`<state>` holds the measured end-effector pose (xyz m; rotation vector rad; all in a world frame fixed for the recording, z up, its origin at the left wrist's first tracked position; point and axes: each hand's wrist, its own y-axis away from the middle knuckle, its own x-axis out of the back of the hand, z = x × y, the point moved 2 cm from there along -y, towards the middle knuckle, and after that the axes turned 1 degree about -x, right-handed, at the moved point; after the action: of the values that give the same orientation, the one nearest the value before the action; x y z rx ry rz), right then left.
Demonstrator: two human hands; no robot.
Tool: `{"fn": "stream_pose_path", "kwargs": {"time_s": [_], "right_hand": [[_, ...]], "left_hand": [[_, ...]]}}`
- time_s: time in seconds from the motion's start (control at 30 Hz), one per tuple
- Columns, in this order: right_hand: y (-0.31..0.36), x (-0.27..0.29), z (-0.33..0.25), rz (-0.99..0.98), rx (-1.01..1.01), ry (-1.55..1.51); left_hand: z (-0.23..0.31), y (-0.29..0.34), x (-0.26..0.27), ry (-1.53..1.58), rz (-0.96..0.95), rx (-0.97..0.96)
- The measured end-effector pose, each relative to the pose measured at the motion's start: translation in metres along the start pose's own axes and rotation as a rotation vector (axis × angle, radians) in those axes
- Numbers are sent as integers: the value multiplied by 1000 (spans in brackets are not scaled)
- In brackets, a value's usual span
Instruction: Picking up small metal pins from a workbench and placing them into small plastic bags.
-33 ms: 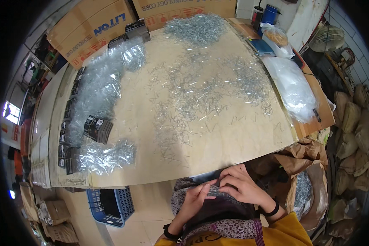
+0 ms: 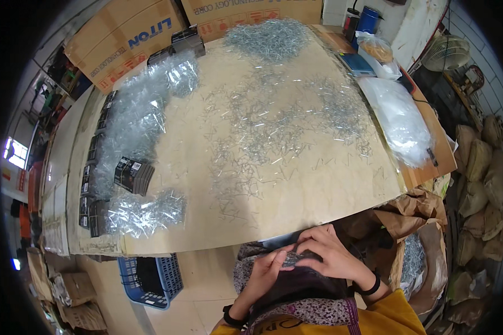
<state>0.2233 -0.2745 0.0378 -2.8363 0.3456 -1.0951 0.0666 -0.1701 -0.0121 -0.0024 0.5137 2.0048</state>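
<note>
Just off the table's near edge, my two hands meet over my lap. My left hand [image 2: 266,272] pinches one end of a small clear, shiny packet [image 2: 292,259] between thumb and fingers. Grey wire-like pieces seem to show through it, though it is too small to be sure. My right hand [image 2: 331,254] is curled at the packet's other end, its thumb below and its fingers above. On the table [image 2: 318,192] beyond lie many loose, thin bent metal wires [image 2: 262,125], with a denser heap of wires [image 2: 268,40] at the far end.
Filled clear packets [image 2: 131,120] pile along the left, with a stack of dark printed cards [image 2: 134,176]. A white plastic bag [image 2: 399,120] lies on the right. Below the table are a blue basket [image 2: 151,282] and a paper sack [image 2: 433,257] of metal pieces. Cardboard boxes [image 2: 126,39] stand behind.
My right thumb and fingers have shifted slightly at the packet, and a little more of it shows between my hands. My left hand looks unmoved.
</note>
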Motion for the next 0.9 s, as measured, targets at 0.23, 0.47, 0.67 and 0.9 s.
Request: {"fn": "stream_pose_path", "kwargs": {"time_s": [0.23, 0.47, 0.67, 0.9], "right_hand": [[6, -4, 10, 72, -90, 4], [7, -6, 5, -40, -85, -146], [7, -14, 2, 29, -40, -236], [7, -15, 6, 78, -165, -128]], "left_hand": [[2, 2, 4, 19, 42, -48], [7, 1, 7, -175, 134, -77], [10, -1, 3, -418, 239, -185], [0, 0, 7, -313, 210, -142]]}}
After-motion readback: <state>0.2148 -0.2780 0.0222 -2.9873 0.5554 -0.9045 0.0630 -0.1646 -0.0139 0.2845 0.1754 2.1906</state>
